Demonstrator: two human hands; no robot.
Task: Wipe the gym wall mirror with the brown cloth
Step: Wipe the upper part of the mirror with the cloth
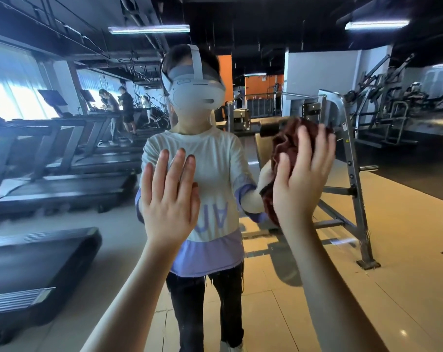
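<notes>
The mirror (405,224) fills the whole view and none of its edges shows, so its extent cannot be told. The left hand (168,199) lies flat against the glass, its fingers (176,168) straight, close together and holding nothing; only its back is visible. The right hand (299,179) presses the brown cloth (289,138) against the glass at about chest height, to the right of the left hand and a little higher. Its fingers (303,141) are spread and only slightly bent over the bunched fabric, with the thumb out to the left. Most of the cloth is hidden behind that hand; only ruffled folds show above and left of the fingers, and a dark strip below the palm. Both forearms are cut off by the lower edge. The reflection shows the person (207,174) in a white and lilac top with a white headset (197,95); the mirrored hands are covered by the real ones. Reflected treadmills (63,168) stand at left, blurred toward the lower corner, and a metal weight rack (352,174) at right, partly behind the cloth.
</notes>
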